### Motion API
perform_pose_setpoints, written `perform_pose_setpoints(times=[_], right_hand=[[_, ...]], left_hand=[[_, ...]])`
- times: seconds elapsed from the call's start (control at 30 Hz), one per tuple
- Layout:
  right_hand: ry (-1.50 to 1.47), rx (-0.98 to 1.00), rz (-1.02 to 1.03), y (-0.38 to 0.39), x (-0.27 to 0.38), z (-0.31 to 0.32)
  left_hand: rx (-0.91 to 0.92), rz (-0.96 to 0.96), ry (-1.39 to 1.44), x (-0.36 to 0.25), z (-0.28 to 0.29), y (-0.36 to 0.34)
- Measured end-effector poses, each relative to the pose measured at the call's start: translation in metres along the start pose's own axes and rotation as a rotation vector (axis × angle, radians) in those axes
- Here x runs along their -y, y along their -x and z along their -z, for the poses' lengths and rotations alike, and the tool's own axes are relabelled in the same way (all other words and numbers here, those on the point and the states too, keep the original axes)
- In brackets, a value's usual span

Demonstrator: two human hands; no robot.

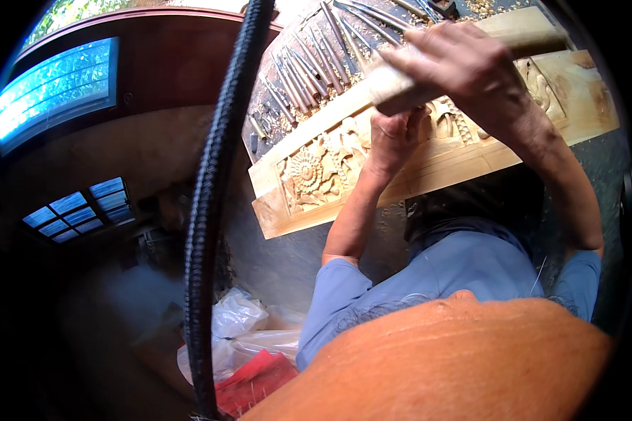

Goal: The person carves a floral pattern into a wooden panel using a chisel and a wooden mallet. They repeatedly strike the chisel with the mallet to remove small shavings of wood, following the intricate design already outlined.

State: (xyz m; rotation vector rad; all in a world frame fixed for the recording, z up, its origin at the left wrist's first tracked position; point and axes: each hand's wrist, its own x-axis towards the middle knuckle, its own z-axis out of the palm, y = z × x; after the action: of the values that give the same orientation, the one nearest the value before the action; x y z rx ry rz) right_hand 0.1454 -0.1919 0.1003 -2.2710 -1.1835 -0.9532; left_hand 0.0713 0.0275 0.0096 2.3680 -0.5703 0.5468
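Observation:
A pale wooden panel [305, 168] carved in relief with flowers and leaves lies slantwise on the bench. My right hand [463, 63], slightly blurred, is closed on a wooden mallet [400, 90] held above the panel. Directly beneath the mallet's end, my left hand [393, 140] is closed in a fist over the middle of the carving. Whatever it grips is hidden by the mallet and my fingers. Many carving chisels [316, 67] with slim shafts lie in a row along the panel's far side.
Wood shavings [484, 8] are scattered over the bench around the tools. A thick black braided cable [214, 196] crosses the view on the left. Clear plastic bags [239, 316] and a red sheet [256, 382] lie low at the left. Windows [81, 207] show in the dark wall.

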Motion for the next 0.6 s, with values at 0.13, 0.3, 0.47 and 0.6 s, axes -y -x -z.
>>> perform_pose_setpoints(times=[0.13,0.3,0.47,0.6], right_hand=[[-0.043,-0.050,-0.026,0.000,-0.011,0.003],[-0.259,-0.220,-0.096,-0.011,0.001,0.009],[-0.074,-0.047,-0.040,0.002,-0.004,-0.002],[-0.396,-0.237,-0.183,-0.004,-0.001,0.009]], left_hand=[[0.072,0.139,0.070,-0.005,0.004,-0.006],[0.080,0.191,0.124,0.003,0.004,0.001],[0.048,0.148,0.128,-0.003,0.002,0.001],[0.109,0.328,0.301,0.001,0.005,0.000]])
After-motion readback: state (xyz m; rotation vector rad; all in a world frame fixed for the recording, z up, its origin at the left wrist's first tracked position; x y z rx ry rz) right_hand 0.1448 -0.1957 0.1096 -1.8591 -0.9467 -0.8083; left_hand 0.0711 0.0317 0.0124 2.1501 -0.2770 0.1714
